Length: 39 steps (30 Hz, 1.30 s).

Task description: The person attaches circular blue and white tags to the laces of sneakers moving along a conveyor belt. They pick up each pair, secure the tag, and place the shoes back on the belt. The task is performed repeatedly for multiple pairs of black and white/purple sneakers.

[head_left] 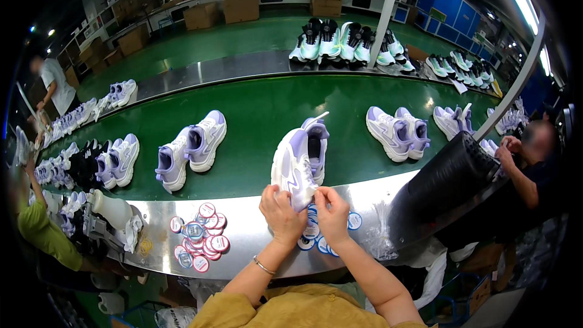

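A white and lavender sneaker point(290, 167) rests in front of me on the green conveyor belt, its toe pointing toward me over the metal edge. Its mate stands close against its right side, mostly hidden, with a white strap or loop sticking up at the heel. My left hand point(282, 214) is closed around the toe of the near sneaker. At the right side of that toe my right hand point(333, 214) makes a pinch; whatever is between the fingertips is too small to make out. Round blue-rimmed tags point(311, 231) lie beneath and between my hands.
Round red-rimmed tags point(200, 237) are piled on the metal ledge point(249, 249). Sneaker pairs point(189, 149) stand left and others point(398, 133) right. A black roll point(446, 185) flanks the ledge. Mint sneakers point(340, 42) fill the far shelf. Co-workers point(525, 173) work at both sides.
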Motion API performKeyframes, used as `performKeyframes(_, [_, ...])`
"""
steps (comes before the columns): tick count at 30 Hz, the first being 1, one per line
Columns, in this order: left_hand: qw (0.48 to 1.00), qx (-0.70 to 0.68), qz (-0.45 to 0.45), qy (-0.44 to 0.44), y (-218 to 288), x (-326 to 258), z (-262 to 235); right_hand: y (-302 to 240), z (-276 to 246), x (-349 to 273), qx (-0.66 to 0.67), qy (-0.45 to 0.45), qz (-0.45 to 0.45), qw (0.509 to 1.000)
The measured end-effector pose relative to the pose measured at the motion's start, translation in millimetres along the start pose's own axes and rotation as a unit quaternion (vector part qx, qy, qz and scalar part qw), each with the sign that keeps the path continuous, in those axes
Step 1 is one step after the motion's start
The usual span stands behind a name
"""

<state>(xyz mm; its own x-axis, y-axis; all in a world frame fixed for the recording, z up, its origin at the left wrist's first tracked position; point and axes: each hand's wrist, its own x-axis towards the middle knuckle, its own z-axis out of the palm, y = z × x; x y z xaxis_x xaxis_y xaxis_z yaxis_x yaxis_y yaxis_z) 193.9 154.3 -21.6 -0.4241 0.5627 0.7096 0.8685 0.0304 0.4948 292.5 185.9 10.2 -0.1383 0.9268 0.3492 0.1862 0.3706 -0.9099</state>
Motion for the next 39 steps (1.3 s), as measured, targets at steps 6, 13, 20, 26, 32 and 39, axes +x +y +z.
performKeyframes(6, [1.0, -0.016, 0.005, 0.023, 0.2, -1.3, 1.5, -8.3, 3.8, -1.3, -0.166, 0.012, -0.246, 0.955])
performKeyframes(13, [1.0, 0.009, 0.006, 0.021, -12.5, -8.3, 7.3, -6.6, 12.8, -9.8, -0.283, -0.02, -0.32, 0.904])
performKeyframes(20, [1.0, 0.011, -0.006, 0.018, -18.0, -11.6, 11.8, -16.0, 14.6, -11.1, -0.351, -0.036, -0.359, 0.864])
performKeyframes(26, [1.0, -0.002, -0.002, 0.024, -18.6, -7.4, 4.0, -38.0, 11.7, -8.6, -0.425, -0.095, -0.343, 0.832])
performKeyframes(32, [0.992, -0.104, -0.071, 0.018, -32.4, 17.6, -4.9, -94.4, -64.5, 9.8, 0.043, -0.117, -0.245, 0.961])
performKeyframes(39, [0.944, -0.232, -0.234, 0.012, -79.9, 81.8, 37.6, -200.3, -118.9, -49.2, 0.255, 0.134, -0.426, 0.858])
